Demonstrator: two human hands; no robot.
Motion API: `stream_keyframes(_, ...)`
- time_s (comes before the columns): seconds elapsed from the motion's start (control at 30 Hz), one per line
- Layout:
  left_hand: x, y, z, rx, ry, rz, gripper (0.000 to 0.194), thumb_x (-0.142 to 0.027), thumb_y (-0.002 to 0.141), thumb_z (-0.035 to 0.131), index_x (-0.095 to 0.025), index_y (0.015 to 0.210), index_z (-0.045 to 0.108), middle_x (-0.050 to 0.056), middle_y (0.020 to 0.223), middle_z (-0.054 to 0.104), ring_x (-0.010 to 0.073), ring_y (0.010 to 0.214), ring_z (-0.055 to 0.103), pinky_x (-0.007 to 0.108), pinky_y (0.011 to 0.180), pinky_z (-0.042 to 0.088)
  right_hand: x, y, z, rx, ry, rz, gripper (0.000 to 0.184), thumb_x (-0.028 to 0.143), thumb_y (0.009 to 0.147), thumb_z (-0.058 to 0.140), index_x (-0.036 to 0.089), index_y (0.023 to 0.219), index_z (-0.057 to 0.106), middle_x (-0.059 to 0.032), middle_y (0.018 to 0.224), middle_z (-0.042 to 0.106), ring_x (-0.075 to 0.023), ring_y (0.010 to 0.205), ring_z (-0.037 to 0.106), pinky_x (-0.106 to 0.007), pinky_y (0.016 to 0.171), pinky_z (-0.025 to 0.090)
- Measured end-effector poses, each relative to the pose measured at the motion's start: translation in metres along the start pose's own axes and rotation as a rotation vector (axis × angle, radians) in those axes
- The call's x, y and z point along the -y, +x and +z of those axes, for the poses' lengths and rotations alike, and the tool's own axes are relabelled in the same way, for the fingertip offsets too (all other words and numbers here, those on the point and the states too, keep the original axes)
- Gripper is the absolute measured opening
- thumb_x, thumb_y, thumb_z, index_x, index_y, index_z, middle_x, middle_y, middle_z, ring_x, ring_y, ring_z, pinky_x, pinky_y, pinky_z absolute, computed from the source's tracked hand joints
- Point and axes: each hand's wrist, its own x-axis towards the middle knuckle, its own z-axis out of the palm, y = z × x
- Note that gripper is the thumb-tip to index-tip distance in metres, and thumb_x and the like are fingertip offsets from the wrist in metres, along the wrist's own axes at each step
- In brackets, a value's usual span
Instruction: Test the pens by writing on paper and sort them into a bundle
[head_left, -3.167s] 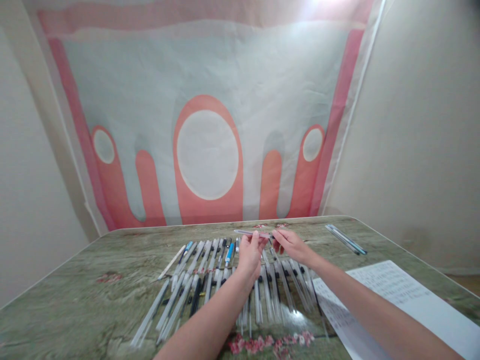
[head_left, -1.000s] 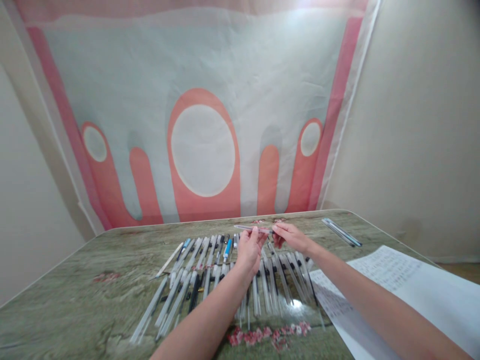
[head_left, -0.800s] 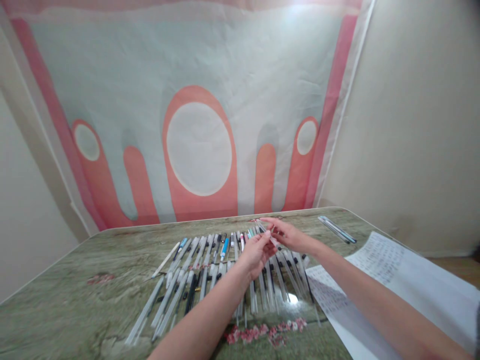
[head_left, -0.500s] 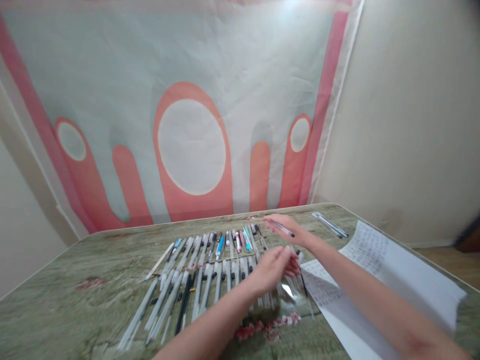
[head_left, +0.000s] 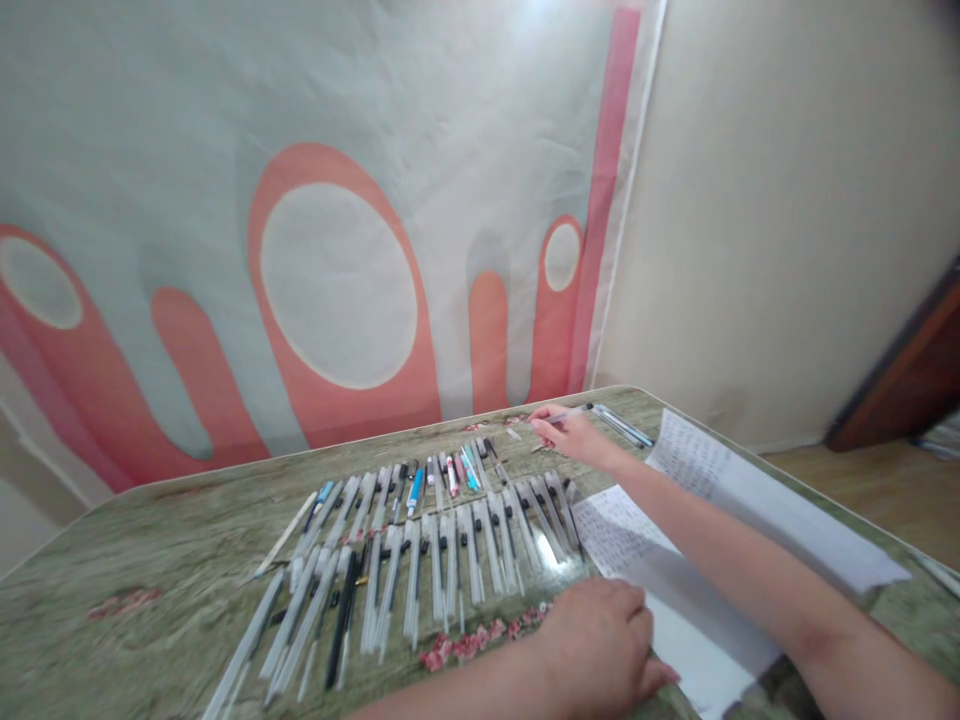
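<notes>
My right hand (head_left: 561, 430) is closed around a clear pen (head_left: 574, 413) over the far part of the table. The pen's dark end points to the right. My left hand (head_left: 600, 640) is palm down at the left edge of a written sheet of paper (head_left: 645, 545), its fingers curled on that edge. The fingertips are partly hidden. To the left of my hands, rows of clear pens (head_left: 442, 570) lie side by side. Black pens (head_left: 343, 620) lie among them. In the far row are a blue pen (head_left: 415, 490) and a pink-and-white pen (head_left: 451, 474).
A few slim pens or refills (head_left: 622, 427) lie near the table's far right corner. The sheet bends up and covers much of the right side. The table (head_left: 150, 540) has a wood-and-blossom pattern. A patterned cloth (head_left: 337, 270) hangs behind it.
The view has turned right. My hands have come apart: the right carried the pen up and away to the right, the left dropped to the paper's edge near me.
</notes>
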Motion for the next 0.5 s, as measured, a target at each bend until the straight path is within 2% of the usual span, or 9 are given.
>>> stream_keyframes(0.17,-0.005,-0.001,-0.005,-0.012,0.014,-0.034,0.051,-0.048,0.084,0.029,-0.009,0.109,0.049,0.013,0.108,0.054,0.0236,0.103,0.047,0.034,0.088,0.037,-0.022,-0.059,-0.029,-0.077,0.127,0.238,0.020,0.035,0.072,0.055,0.017,0.077,0.050,0.0031,0.057,0.054,-0.0095,0.051,0.049,-0.022,0.048,0.039)
stream_keyframes(0.3,-0.007,-0.001,-0.005,-0.001,0.012,-0.048,0.049,-0.047,0.085,0.030,-0.009,0.111,0.048,0.013,0.112,0.052,0.0236,0.106,0.045,0.034,0.089,0.037,-0.041,-0.111,-0.053,-0.153,0.210,0.359,0.012,0.028,0.070,0.055,0.018,0.072,0.048,0.0047,0.051,0.050,-0.0089,0.047,0.045,-0.022,0.047,0.036)
stream_keyframes(0.4,-0.007,0.000,-0.005,0.015,0.008,-0.063,0.050,-0.047,0.085,0.029,-0.010,0.114,0.046,0.014,0.115,0.050,0.0238,0.109,0.043,0.035,0.091,0.036,-0.044,-0.137,-0.065,-0.189,0.240,0.432,0.014,0.030,0.071,0.052,0.019,0.064,0.046,0.0038,0.049,0.049,-0.0090,0.044,0.043,-0.022,0.044,0.033)
stream_keyframes(0.5,-0.008,0.000,-0.006,0.032,0.002,-0.070,0.050,-0.046,0.085,0.029,-0.010,0.116,0.044,0.015,0.117,0.048,0.0239,0.112,0.041,0.036,0.092,0.035,-0.038,-0.151,-0.072,-0.170,0.184,0.445,0.018,0.032,0.071,0.052,0.020,0.061,0.044,0.0046,0.047,0.048,-0.0090,0.042,0.042,-0.023,0.044,0.033)
